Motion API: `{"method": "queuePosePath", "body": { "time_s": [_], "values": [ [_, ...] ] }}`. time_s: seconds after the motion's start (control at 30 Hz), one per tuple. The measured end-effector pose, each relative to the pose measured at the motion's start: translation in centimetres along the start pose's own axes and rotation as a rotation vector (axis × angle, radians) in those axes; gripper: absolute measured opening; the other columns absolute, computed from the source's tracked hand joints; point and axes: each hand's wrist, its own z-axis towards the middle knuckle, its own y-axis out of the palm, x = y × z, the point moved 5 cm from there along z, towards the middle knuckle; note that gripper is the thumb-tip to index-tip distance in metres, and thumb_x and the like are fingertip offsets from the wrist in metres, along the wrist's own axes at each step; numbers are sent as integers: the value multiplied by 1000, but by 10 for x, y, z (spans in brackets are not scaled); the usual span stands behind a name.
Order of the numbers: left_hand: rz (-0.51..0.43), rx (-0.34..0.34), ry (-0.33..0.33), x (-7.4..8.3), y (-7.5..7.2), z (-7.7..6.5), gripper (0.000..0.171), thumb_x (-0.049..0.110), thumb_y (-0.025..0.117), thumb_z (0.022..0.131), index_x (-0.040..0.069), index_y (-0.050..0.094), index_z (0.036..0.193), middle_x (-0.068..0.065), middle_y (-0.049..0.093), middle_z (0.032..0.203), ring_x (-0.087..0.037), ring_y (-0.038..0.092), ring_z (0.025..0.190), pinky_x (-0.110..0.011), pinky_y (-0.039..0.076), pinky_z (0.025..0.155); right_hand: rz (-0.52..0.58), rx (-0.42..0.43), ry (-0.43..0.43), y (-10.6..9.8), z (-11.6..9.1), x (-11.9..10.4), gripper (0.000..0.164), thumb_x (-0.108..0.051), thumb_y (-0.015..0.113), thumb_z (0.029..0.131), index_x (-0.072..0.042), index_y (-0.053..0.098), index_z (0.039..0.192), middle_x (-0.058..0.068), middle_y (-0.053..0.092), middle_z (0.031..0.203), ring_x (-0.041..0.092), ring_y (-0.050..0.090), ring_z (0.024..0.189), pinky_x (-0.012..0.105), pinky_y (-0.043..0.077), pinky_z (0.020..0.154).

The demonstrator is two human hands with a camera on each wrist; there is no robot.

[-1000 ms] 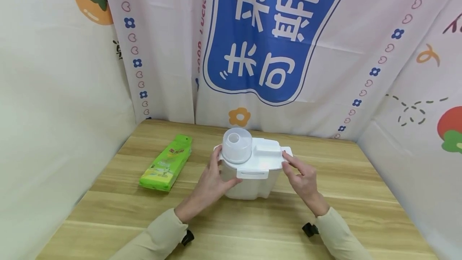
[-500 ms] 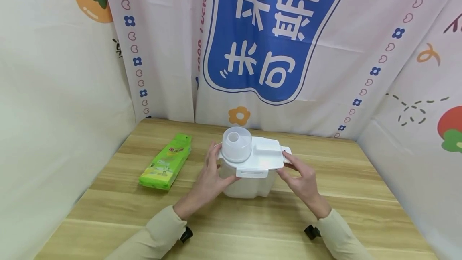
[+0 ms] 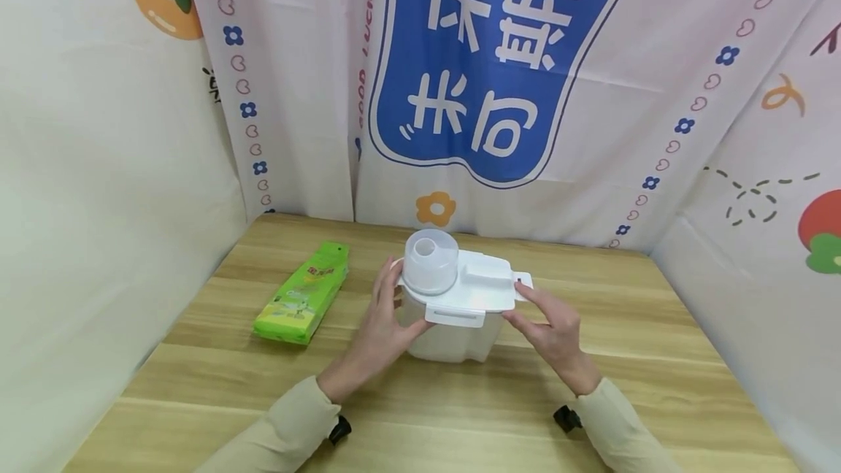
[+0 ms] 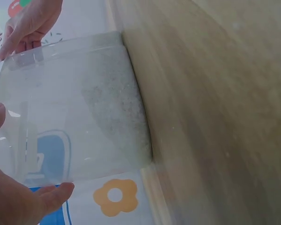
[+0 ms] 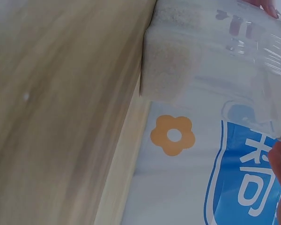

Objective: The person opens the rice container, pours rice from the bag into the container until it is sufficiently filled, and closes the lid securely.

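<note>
A clear plastic storage container [image 3: 453,345] with grain-like contents at its bottom stands upright on the table, also seen in the left wrist view as a see-through container [image 4: 75,108]. Its white lid [image 3: 473,298] bears a translucent cup [image 3: 430,263] and latch flaps; the front latch [image 3: 455,314] juts outward. My left hand [image 3: 381,327] grips the left side, thumb by the front latch and fingers round the far left edge. At the right end, my right hand [image 3: 552,323] pinches the lid's edge, forefinger at the right latch flap [image 3: 523,285] and thumb at the front corner.
A green and yellow packet [image 3: 304,296] lies to the left of the container on the wooden table [image 3: 420,422]. Printed cloth [image 3: 302,93] hangs behind the table and along both sides.
My right thumb has slid left to the lid's front corner, while the forefinger stays at the right flap. The front latch has shifted slightly left. My left hand keeps its grip.
</note>
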Motion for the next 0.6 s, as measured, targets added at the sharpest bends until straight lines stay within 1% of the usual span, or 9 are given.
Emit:
{"method": "queuePosePath", "body": {
  "time_s": [0.1,0.2,0.27,0.3,0.37,0.43,0.53,0.6],
  "values": [
    [18,-2,19,1,0,0,108,27,84,77,21,12,157,-12,6,164,-32,49,130,-40,52,98,-22,-3,-16,0,2,-2,53,-44,72,87,9,73,96,20,74,86,30,72,72,16,55,84],
    [37,-22,32,2,2,0,114,28,86,75,18,8,157,-15,5,164,-34,46,132,-42,53,98,-20,-1,-18,0,2,-4,53,-43,71,88,9,73,95,20,74,85,31,70,70,16,55,83],
    [42,-37,41,2,3,0,119,32,87,74,16,5,158,-17,4,163,-36,41,137,-43,52,99,-7,2,-5,1,2,-4,53,-42,71,88,11,72,95,21,73,85,31,70,71,16,55,83],
    [41,-45,36,2,4,0,121,34,87,73,16,3,158,-17,3,164,-36,37,140,-43,51,100,5,0,7,1,1,-4,53,-41,71,89,11,71,96,23,73,86,31,70,72,16,55,82],
    [39,-54,31,2,5,0,123,39,86,73,16,0,158,-17,1,164,-38,29,145,-45,48,103,43,-7,30,2,-1,-3,54,-39,71,89,14,70,97,26,72,88,29,71,74,18,57,78],
    [42,-50,23,3,5,0,122,44,83,75,15,-1,158,-18,1,164,-39,24,147,-46,47,104,83,-17,52,4,-4,-2,54,-36,71,90,17,67,99,29,70,90,26,72,78,21,58,71],
    [49,-31,9,3,6,-1,117,47,80,78,12,1,158,-19,3,164,-40,26,146,-49,47,104,137,-37,80,6,-6,-3,54,-32,72,89,20,64,103,32,69,94,19,73,86,27,59,63],
    [58,-16,2,3,6,-1,116,49,78,79,10,3,157,-20,3,163,-40,29,144,-50,47,103,151,-49,99,6,-7,-4,55,-31,73,89,20,63,106,32,69,96,16,72,89,27,59,64]
  ]
}}
